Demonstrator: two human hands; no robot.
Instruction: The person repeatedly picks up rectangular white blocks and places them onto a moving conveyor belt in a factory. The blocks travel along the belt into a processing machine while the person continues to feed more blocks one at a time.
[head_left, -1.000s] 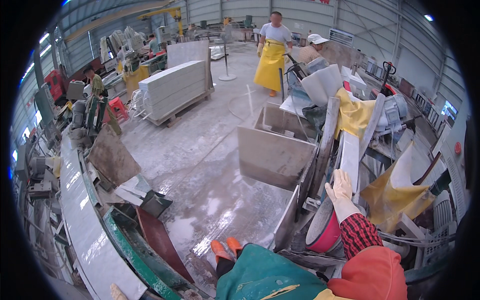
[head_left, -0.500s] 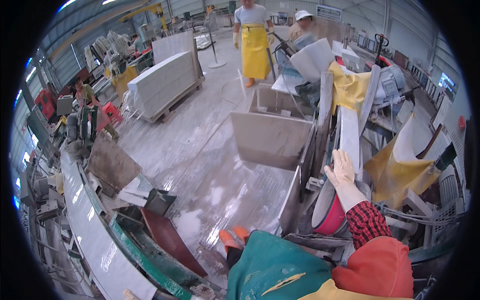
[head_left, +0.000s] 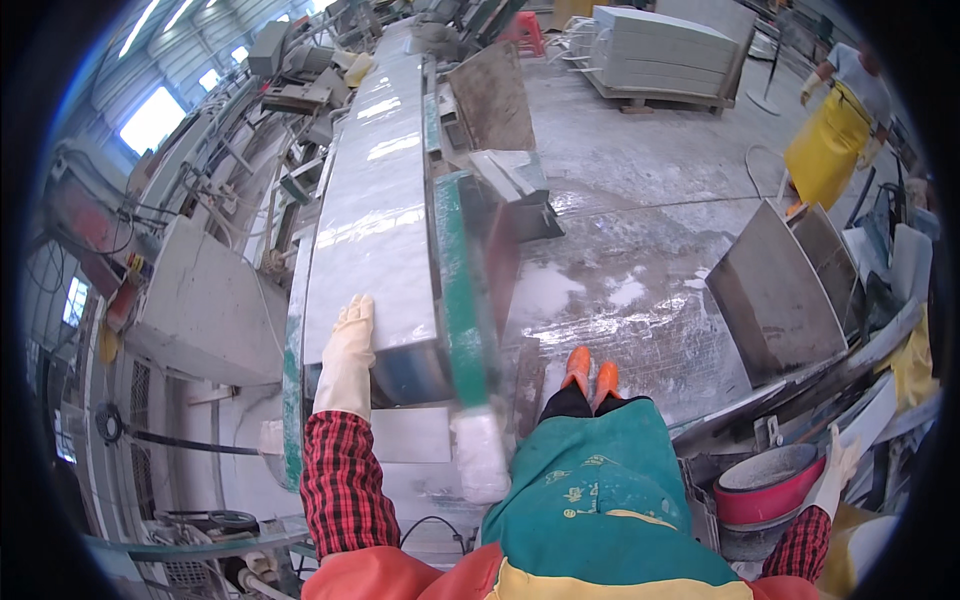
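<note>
My left hand (head_left: pixel 352 325), in a cream glove, lies with fingers stretched out on the near end of a long glossy white slab (head_left: pixel 375 215). The slab lies along a belt machine with a green side rail (head_left: pixel 460 290), and a dark roller (head_left: pixel 408 372) shows below its end. At the far right my right hand (head_left: pixel 843 460), also gloved, is open with fingers extended against a narrow white slab (head_left: pixel 872 415). Below that hand is a round drum with a pink-red side (head_left: pixel 765 495).
Brown-grey panels (head_left: pixel 775 290) lean at the right, beyond the wet floor (head_left: pixel 610 270). A person in a yellow apron (head_left: pixel 828 140) stands at the far right. Stacked pale slabs (head_left: pixel 660 60) rest on a pallet at the back. A large pale block (head_left: pixel 205 300) stands left of the belt machine.
My view has swung left toward the belt machine. My left hand, barely showing at the lower edge before, is now flat on the long slab. My right hand stays by the narrow slab.
</note>
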